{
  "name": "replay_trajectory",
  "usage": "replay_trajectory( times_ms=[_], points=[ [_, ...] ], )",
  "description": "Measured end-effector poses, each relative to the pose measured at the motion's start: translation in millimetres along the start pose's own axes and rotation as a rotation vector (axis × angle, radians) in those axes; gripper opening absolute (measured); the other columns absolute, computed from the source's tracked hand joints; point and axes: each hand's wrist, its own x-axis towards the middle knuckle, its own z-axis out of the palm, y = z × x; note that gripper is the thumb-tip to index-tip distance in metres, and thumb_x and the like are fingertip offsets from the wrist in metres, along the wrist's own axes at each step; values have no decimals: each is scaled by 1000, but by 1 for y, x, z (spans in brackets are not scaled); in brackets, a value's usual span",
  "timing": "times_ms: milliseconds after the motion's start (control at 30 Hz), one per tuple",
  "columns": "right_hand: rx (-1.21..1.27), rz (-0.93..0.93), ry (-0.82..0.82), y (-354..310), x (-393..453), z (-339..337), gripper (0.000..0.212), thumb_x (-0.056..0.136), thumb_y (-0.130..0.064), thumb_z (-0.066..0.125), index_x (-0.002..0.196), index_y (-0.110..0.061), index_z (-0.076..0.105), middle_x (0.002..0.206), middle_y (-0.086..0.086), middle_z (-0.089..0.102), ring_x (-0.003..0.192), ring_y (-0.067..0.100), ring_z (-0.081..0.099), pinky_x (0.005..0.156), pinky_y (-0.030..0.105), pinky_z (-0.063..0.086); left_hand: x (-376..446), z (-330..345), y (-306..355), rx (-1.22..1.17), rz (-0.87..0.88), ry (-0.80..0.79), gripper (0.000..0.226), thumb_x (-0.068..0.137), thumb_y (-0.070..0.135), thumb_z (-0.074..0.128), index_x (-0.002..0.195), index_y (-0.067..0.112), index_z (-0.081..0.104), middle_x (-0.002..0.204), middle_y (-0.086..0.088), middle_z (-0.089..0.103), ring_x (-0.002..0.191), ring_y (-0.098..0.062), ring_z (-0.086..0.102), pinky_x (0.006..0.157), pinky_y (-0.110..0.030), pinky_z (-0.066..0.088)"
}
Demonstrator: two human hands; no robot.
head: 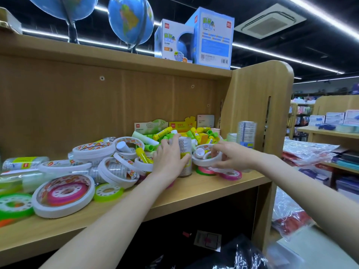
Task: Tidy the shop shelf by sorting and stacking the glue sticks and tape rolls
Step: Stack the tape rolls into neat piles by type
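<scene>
A jumble of white tape rolls (64, 195), thin pink and green tape rolls (108, 192) and yellow and green glue sticks (162, 133) covers the wooden shelf (204, 189). My left hand (169, 156) grips an upright wrapped stack of clear tape rolls (184, 152) at the shelf's middle. My right hand (231, 154) holds a white tape ring (202, 161) just right of it, thumb under the ring and fingers over it. Small caps and glue sticks lie inside that ring.
A tall wrapped stack of clear tape (246, 134) stands by the shelf's right side panel (258, 117). Glue stick display boxes (151, 125) line the back. Globes (130, 22) and globe boxes (211, 37) sit on the top board. Bagged goods (307, 152) lie on the right.
</scene>
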Motion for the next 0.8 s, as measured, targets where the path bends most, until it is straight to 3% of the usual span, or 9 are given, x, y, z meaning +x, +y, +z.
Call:
replay_trajectory(
  times_ms=[133, 200, 267, 333, 433, 533, 667, 733, 800],
  points=[
    [31, 26, -103, 2, -6, 10, 64, 81, -40, 68, 134, -20, 39, 127, -5, 38, 116, 13, 43, 95, 27, 40, -3, -2, 1, 127, 123, 66, 67, 91, 36, 53, 147, 28, 16, 150, -11, 19, 138, -30, 21, 108, -41, 24],
    [-9, -7, -64, 4, -7, 12, 61, 82, -30, 68, 134, -19, 39, 125, -4, 39, 114, 12, 44, 90, 20, 37, -6, -1, 3, 279, 351, 147, 68, 92, 23, 52, 148, 33, 14, 157, -6, 7, 144, -27, 7, 112, -42, 15],
    [-13, -29, -26, 6, -8, 13, 57, 81, -22, 68, 133, -17, 43, 119, -3, 42, 109, 12, 46, 87, 18, 37, -7, 2, 5, 411, 554, 104, 67, 90, 9, 49, 146, 34, 21, 157, 0, 10, 145, -24, 4, 114, -43, 8],
    [14, -51, 27, 7, -6, 14, 48, 81, -17, 68, 126, -16, 50, 111, -3, 47, 104, 16, 50, 85, 25, 43, -7, 4, 6, 425, 644, 39, 55, 85, 8, 57, 135, 30, 47, 150, 0, 34, 143, -27, 17, 112, -49, 12],
    [83, -49, 98, 7, -6, 14, 40, 82, -15, 67, 120, -17, 52, 108, -3, 47, 100, 19, 53, 81, 25, 46, -5, 4, 2, 554, 699, 81, 35, 60, 15, 78, 92, 26, 72, 111, 2, 68, 117, -32, 56, 94, -56, 41],
    [32, -52, 137, 8, -10, 14, 54, 81, -27, 69, 129, -19, 44, 129, 0, 36, 104, 17, 50, 88, 28, 46, -5, 3, 0, 565, 747, 137, 26, 61, 19, 65, 84, 27, 74, 104, 3, 71, 111, -33, 60, 88, -58, 44],
    [-311, 65, 309, 3, -22, 13, 51, 85, -47, 60, 122, -15, 47, 120, 2, 43, 96, 22, 54, 64, 28, 40, -7, 6, 2, 596, 727, 158, 20, 59, 25, 74, 78, 30, 74, 95, 8, 71, 109, -31, 61, 88, -58, 44],
    [-296, 136, 307, -1, -25, 17, 43, 87, -41, 58, 121, -16, 49, 120, 3, 46, 95, 25, 57, 64, 31, 43, -8, 8, 5, 614, 697, 150, 24, 53, 30, 82, 76, 31, 74, 91, 7, 71, 108, -30, 62, 88, -57, 45],
    [-166, 194, 255, -2, -24, 21, 40, 88, -33, 58, 123, -15, 51, 119, 6, 47, 99, 28, 57, 75, 34, 46, -9, 9, 6, 613, 688, 168, 30, 51, 32, 83, 79, 30, 74, 89, 5, 70, 108, -31, 61, 88, -58, 45]
  ],
)
